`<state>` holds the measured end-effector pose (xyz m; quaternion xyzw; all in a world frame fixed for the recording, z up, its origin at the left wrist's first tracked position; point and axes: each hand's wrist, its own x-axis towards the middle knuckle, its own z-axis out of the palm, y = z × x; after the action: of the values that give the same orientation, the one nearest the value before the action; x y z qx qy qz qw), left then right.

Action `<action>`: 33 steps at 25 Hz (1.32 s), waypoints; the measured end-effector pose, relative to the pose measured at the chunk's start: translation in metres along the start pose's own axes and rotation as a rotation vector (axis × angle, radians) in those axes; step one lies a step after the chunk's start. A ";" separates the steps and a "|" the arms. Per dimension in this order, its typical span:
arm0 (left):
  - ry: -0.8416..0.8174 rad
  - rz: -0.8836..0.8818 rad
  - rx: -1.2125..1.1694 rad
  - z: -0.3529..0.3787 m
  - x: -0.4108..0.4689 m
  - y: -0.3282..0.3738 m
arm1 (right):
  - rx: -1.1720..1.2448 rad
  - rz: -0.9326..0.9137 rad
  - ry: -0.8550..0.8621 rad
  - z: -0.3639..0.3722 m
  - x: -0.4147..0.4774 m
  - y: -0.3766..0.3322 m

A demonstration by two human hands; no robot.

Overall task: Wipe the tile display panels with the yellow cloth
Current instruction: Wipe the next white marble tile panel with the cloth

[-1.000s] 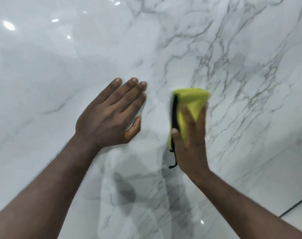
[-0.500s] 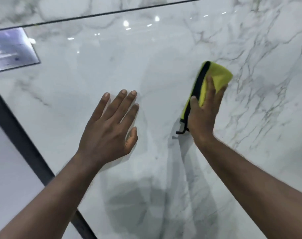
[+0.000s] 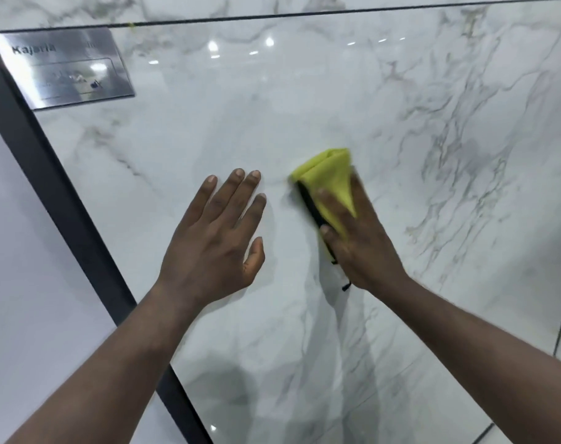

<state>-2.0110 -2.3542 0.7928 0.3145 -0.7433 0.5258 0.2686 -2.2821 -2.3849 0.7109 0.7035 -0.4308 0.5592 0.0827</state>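
A glossy white marble-veined tile display panel (image 3: 337, 91) fills the view, edged on its left by a dark metal frame strip (image 3: 64, 203). A brushed silver nameplate (image 3: 68, 67) sits in its top-left corner. The left hand (image 3: 212, 248) lies flat on the panel, fingers straight and nearly together, holding nothing. Just beside it, near the panel's middle, the right hand (image 3: 362, 248) presses a folded yellow cloth with a black trim (image 3: 332, 174) against the tile, its fingers straight and spread over the cloth, thumb along the black edge.
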 end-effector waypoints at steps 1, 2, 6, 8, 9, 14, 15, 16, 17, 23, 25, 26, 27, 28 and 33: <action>0.000 -0.008 0.000 0.000 0.001 0.001 | 0.133 0.233 0.090 0.000 0.005 0.003; 0.001 -0.009 0.005 0.000 0.002 0.003 | 0.268 0.486 0.176 -0.002 0.010 -0.003; -0.011 0.014 0.016 0.002 0.010 0.010 | 0.063 0.113 0.052 0.006 -0.010 -0.001; -0.019 0.014 0.017 0.007 0.016 0.017 | 0.189 0.270 0.131 0.010 -0.018 0.014; -0.022 0.016 0.019 0.009 0.018 0.021 | 0.357 0.533 0.239 0.011 -0.017 0.013; -0.045 0.086 0.000 0.033 0.023 0.054 | 0.241 0.329 0.169 0.035 -0.056 0.011; -0.055 0.102 0.009 0.037 0.021 0.060 | 0.278 0.418 0.203 0.039 -0.067 0.020; -0.062 0.117 0.026 0.040 0.018 0.064 | 0.366 0.644 0.282 0.041 -0.076 0.028; -0.062 0.129 0.045 0.042 0.016 0.065 | 0.493 0.890 0.350 0.040 -0.082 0.029; -0.049 0.146 0.136 0.044 0.013 0.068 | 0.409 0.646 0.198 0.050 -0.133 0.034; -0.045 0.147 0.169 0.043 0.012 0.068 | 0.558 0.927 0.310 0.051 -0.129 0.044; -0.047 0.148 0.188 0.044 0.012 0.069 | 0.586 0.969 0.304 0.052 -0.128 0.045; -0.049 0.149 0.200 0.044 0.011 0.069 | 0.549 0.874 0.280 0.051 -0.131 0.047; -0.046 0.151 0.209 0.045 0.012 0.070 | 0.506 0.754 0.255 0.052 -0.136 0.053; -0.029 0.134 0.204 0.045 0.013 0.071 | 0.672 0.966 0.276 0.045 -0.131 0.066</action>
<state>-2.0759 -2.3818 0.7447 0.2973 -0.7093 0.6108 0.1885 -2.2964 -2.3849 0.5578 0.3368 -0.4863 0.7252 -0.3523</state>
